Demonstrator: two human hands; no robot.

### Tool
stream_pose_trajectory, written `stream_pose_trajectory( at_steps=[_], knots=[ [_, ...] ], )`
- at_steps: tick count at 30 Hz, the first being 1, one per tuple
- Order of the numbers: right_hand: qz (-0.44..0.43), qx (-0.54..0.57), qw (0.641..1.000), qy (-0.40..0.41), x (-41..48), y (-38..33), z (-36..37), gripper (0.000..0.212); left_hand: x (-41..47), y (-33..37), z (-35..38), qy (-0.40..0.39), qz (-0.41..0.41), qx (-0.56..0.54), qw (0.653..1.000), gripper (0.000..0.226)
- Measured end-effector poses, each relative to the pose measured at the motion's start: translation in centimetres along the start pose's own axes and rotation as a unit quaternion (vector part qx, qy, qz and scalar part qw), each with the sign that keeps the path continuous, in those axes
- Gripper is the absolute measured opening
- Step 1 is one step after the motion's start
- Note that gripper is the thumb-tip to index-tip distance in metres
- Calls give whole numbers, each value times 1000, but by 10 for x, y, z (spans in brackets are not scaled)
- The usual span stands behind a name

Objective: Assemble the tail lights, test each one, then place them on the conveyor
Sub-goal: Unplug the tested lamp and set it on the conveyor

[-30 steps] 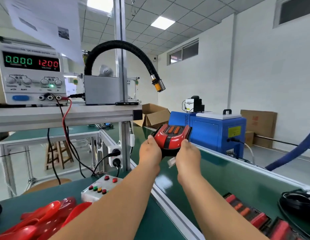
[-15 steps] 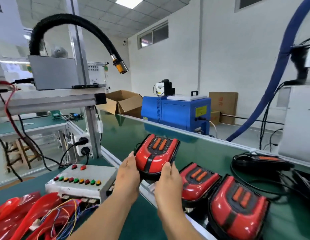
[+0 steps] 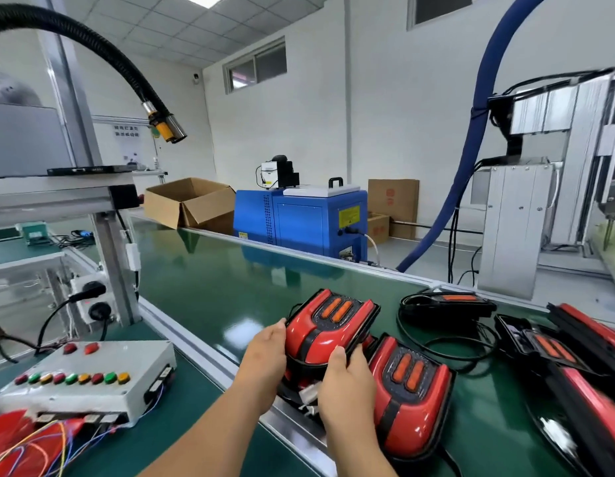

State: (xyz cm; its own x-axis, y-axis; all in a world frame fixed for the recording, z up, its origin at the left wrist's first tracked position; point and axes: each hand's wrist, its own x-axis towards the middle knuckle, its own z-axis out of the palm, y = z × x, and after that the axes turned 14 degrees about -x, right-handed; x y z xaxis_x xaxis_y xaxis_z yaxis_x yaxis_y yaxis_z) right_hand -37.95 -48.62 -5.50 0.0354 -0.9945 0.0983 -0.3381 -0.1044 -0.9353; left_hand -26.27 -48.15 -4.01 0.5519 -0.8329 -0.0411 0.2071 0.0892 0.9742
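I hold a red and black tail light with two orange strips, low over the near edge of the green conveyor belt. My left hand grips its left side and my right hand grips its near right corner, thumb on the lens. A white connector hangs under it between my hands. Just to its right, another assembled tail light lies on the belt, and more tail lights with black cables lie further right.
A white test box with coloured buttons and loose wires sits on the bench at left, with red lens covers at the lower left. An aluminium rail borders the belt. A blue machine, cardboard boxes and a black hose stand behind.
Both hands have carried the tail light down and to the right, from raised in front of me to just above the belt beside the other lights. The view has swung right.
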Motion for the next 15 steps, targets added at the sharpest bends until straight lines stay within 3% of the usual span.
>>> stream_pose_trajectory(
  at_steps=[8, 12, 15],
  knots=[
    [-8, -70, 996, -61, 11, 5, -2, 68, 9, -2, -7, -12, -19, 51, 998, 37],
    [11, -73, 997, 1, 29, 26, 17, 54, 9, -2, -9, -22, -22, 52, 998, 36],
    [25, -96, 995, 31, 42, 50, 34, 61, 6, -3, -8, -22, -50, 17, 998, 38]
  ],
)
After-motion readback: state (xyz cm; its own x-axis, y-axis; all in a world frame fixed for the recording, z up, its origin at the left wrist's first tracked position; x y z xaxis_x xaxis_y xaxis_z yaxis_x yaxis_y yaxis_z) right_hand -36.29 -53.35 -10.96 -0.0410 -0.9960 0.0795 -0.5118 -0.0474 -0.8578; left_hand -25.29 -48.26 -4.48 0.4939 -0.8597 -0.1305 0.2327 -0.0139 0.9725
